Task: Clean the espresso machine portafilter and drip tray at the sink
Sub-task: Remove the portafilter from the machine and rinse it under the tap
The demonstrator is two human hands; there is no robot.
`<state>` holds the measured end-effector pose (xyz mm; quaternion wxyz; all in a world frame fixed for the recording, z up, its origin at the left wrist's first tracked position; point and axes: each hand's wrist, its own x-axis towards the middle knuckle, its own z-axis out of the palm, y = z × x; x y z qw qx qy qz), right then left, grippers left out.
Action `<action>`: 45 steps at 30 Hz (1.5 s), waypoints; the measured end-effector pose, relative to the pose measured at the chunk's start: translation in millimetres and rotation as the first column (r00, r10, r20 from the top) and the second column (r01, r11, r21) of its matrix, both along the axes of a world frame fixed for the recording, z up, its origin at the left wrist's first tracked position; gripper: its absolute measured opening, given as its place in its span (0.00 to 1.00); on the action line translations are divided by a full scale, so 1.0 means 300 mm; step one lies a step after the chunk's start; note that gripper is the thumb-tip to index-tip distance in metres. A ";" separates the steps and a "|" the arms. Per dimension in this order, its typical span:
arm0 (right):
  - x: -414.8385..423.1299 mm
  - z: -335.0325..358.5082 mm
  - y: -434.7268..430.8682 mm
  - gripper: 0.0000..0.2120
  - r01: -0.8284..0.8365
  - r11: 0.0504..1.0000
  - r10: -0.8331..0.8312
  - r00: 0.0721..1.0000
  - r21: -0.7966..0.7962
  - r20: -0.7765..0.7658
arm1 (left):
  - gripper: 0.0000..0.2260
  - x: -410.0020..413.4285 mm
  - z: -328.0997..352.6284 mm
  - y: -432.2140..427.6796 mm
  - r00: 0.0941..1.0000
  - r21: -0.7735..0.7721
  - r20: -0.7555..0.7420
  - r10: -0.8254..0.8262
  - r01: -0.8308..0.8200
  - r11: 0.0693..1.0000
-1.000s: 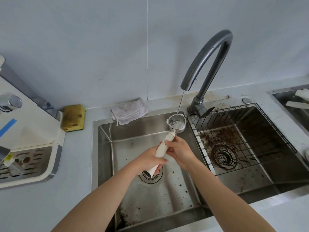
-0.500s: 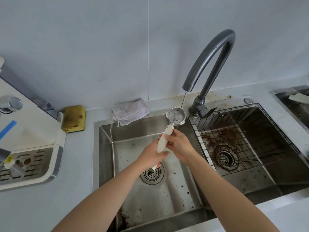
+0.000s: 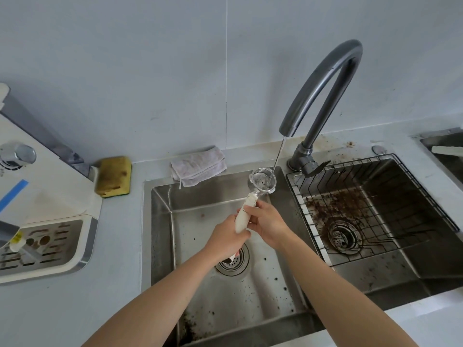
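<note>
The portafilter (image 3: 262, 182), a metal basket on a white handle, is held over the left sink basin (image 3: 195, 211). A thin stream of water from the grey curved faucet (image 3: 323, 78) runs into the basket. My left hand (image 3: 225, 240) grips the lower part of the handle. My right hand (image 3: 269, 222) holds the handle higher up, just under the basket. The espresso machine's drip tray (image 3: 42, 244), with a slotted grate and coffee stains, sits in the white machine (image 3: 42, 196) at the far left.
A yellow sponge (image 3: 114, 176) and a folded grey cloth (image 3: 198, 166) lie behind the sink. The right basin holds a black wire rack (image 3: 375, 209) with coffee grounds around its drain (image 3: 342, 237). Grounds speckle the left basin near its drain (image 3: 234, 262).
Both hands have raised the portafilter and tipped it further back, so the basket sits higher under the stream. The grip on the handle is unchanged.
</note>
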<state>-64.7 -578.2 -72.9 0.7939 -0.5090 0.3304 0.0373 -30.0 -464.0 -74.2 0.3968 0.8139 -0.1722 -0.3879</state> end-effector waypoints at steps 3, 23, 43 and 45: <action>0.000 -0.002 0.019 0.04 -0.001 1.000 0.001 1.000 -0.014 -0.001 | 0.13 -0.007 -0.003 0.009 1.000 0.025 0.016 0.023 -0.023 0.999; 0.045 0.031 0.097 0.10 -0.033 0.973 0.026 0.999 0.230 0.033 | 0.12 -0.009 0.044 0.079 0.743 0.471 0.597 -0.303 -0.018 0.882; 0.010 0.007 0.003 0.06 0.078 0.992 -0.065 0.989 0.101 -0.132 | 0.10 0.036 0.089 -0.043 0.967 0.051 -0.236 0.099 -0.089 0.995; 0.004 0.009 -0.017 0.06 0.109 0.988 -0.093 0.985 0.106 -0.145 | 0.10 0.039 0.096 -0.064 0.961 0.061 -0.262 0.090 -0.076 0.995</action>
